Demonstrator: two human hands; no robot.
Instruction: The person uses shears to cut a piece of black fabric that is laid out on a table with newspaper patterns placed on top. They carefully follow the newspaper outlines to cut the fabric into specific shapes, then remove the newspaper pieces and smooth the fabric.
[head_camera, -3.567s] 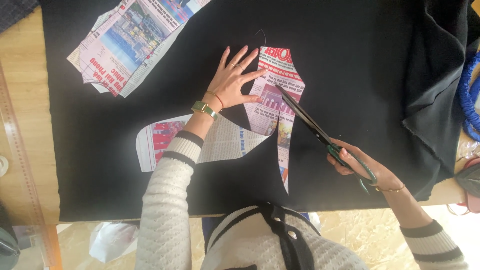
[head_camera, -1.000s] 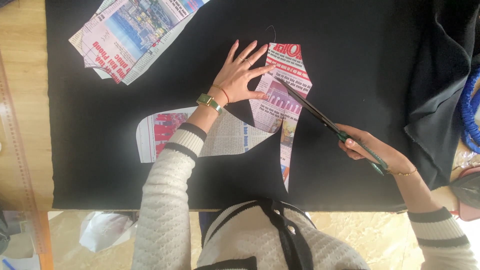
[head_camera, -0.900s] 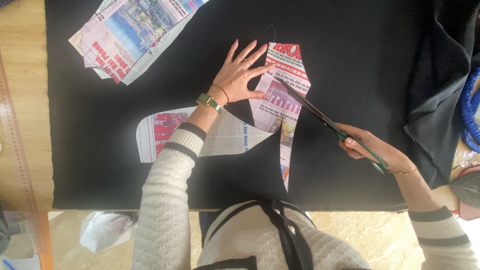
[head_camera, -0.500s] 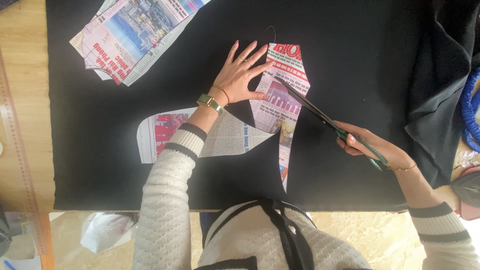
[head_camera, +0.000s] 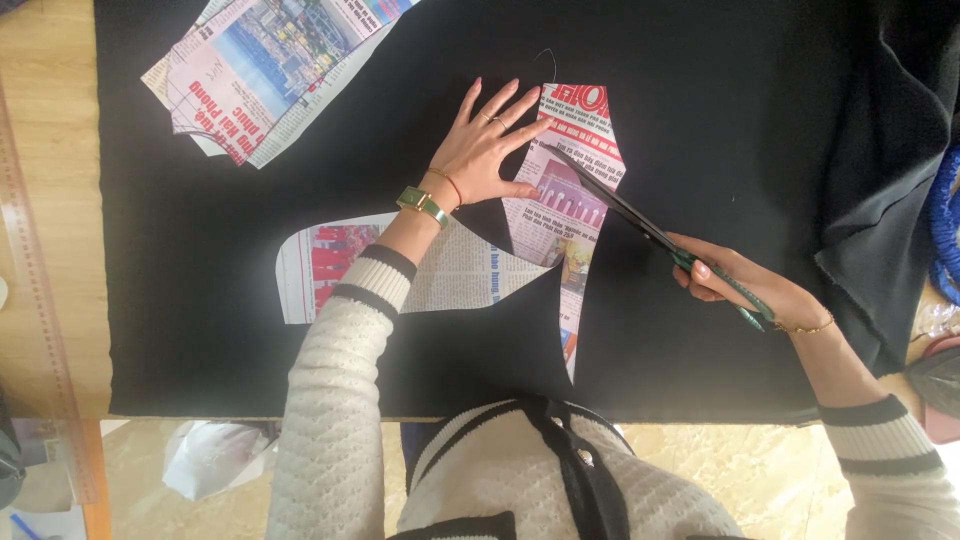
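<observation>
My left hand (head_camera: 487, 148) lies flat with fingers spread on the black fabric (head_camera: 700, 120), its fingertips pressing the left edge of a newspaper pattern piece (head_camera: 570, 215). My right hand (head_camera: 745, 285) grips the green handles of long scissors (head_camera: 640, 222). The blades point up and left across the pattern's right edge, tips near its upper part. A second newspaper pattern piece (head_camera: 320, 265) lies under my left forearm.
A stack of newspaper sheets (head_camera: 265, 70) rests at the upper left of the fabric. A wooden ruler (head_camera: 40, 280) runs along the table's left edge. Folded black cloth (head_camera: 880, 200) bunches at the right, beside something blue (head_camera: 940, 235). A white bag (head_camera: 215, 455) lies below the table.
My right hand has slid the scissors up and left along the pattern's right edge. My left hand has stayed pressed on the pattern.
</observation>
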